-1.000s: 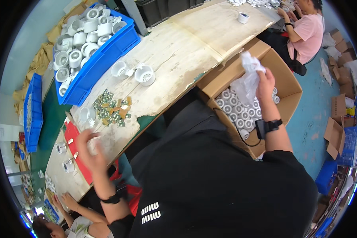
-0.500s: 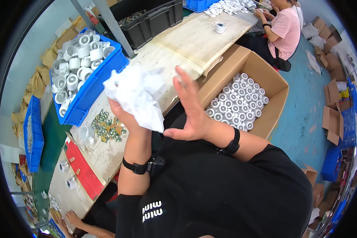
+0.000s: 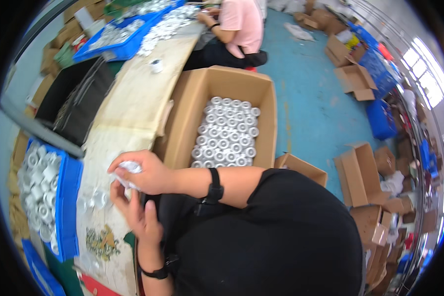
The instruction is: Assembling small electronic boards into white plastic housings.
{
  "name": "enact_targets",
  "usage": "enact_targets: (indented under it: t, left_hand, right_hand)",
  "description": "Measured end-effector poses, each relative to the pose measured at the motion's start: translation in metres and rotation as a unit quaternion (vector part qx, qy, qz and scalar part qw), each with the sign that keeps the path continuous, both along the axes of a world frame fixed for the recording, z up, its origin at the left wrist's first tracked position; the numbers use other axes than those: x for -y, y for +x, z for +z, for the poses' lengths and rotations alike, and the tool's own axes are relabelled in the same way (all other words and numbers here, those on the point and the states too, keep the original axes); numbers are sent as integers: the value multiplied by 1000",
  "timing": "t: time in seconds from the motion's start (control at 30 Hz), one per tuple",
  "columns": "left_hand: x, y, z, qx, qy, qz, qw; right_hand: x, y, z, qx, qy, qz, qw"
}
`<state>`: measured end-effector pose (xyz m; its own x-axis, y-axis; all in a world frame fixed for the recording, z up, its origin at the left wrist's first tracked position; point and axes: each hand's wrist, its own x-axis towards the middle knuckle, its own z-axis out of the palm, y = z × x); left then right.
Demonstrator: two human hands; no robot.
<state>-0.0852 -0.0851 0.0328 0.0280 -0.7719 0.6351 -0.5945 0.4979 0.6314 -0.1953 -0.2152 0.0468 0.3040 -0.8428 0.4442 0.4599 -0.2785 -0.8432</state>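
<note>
A thin white sheet [image 3: 130, 169], crumpled into a small wad, is held in my right hand [image 3: 153, 173], whose fingers wrap round it above the table's edge. I cannot tell whether it is plastic or paper. Just below, my left hand [image 3: 144, 224] has its fingers stretched up toward the wad and its thumb apart. Its fingertips come close to the sheet, and whether they touch it is hard to see. A clear round plastic part [image 3: 99, 199] lies on the table beside my hands. Nearer along the table is a heap of small green and tan circuit pieces [image 3: 102, 242].
A cardboard box [image 3: 269, 116] of round white parts [image 3: 224, 133] stands right of the worktable [image 3: 126, 111]. Blue bins [image 3: 70, 207] and a black crate [image 3: 86, 93] line the left. One white cylinder [image 3: 156, 66] sits farther up; a co-worker in pink [image 3: 241, 24] sits beyond.
My view has swung right. The sheet, spread loosely over my left hand before, is now crumpled in my right hand. My right hand, open before, has closed on it.
</note>
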Motion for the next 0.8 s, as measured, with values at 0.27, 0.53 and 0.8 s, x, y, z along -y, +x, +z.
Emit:
enact_targets:
  t: [0.27, 0.53, 0.8]
  left_hand:
    - [-25, 27, -1, -52, 264, -247, 931]
    - [-36, 5, -7, 92, 428, -234, 868]
    - [-3, -17, 12, 170, 255, -99, 947]
  right_hand:
    - [107, -228, 36, -127, -125, -387, 905]
    - [15, -587, -101, -545, 52, -639, 540]
    - [-106, -564, -265, -755, 408, -284, 428]
